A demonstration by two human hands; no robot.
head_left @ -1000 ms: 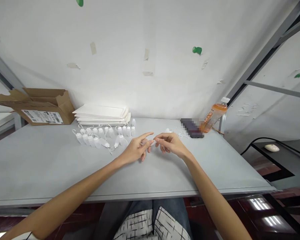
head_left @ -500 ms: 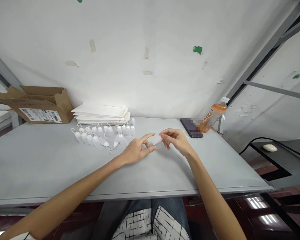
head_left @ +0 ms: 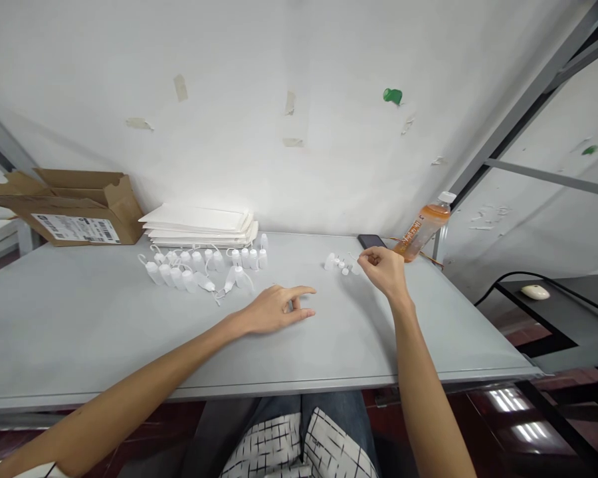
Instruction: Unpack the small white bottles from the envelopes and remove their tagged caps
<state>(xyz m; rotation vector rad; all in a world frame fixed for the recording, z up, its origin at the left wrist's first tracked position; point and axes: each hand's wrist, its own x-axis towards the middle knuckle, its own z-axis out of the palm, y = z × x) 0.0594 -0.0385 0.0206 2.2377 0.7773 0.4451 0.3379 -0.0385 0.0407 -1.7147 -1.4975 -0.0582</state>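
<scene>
My left hand (head_left: 282,309) hovers low over the desk's middle, its thumb and forefinger apart with nothing between them. To the right, my right hand (head_left: 386,271) has its fingers pinched together beside a small cluster of white and translucent parts (head_left: 343,265). Whatever the fingertips hold is too small to make out; a thin white strand shows next to them. Left of my left hand, several small translucent squeeze bottles (head_left: 187,277) stand in rows, many with looped white cap straps. One bottle (head_left: 205,283) leans over at the near side of the group.
An open cardboard box (head_left: 87,212) and a stack of white envelopes (head_left: 197,222) sit at the back left of the grey desk (head_left: 299,358). At the back right are a dark phone (head_left: 371,241) and a leaning bottle of orange drink (head_left: 423,229), close to my right hand.
My right hand has moved right, away from my left hand. The translucent piece that was between them is gone from there, and the cluster of small parts shows more fully.
</scene>
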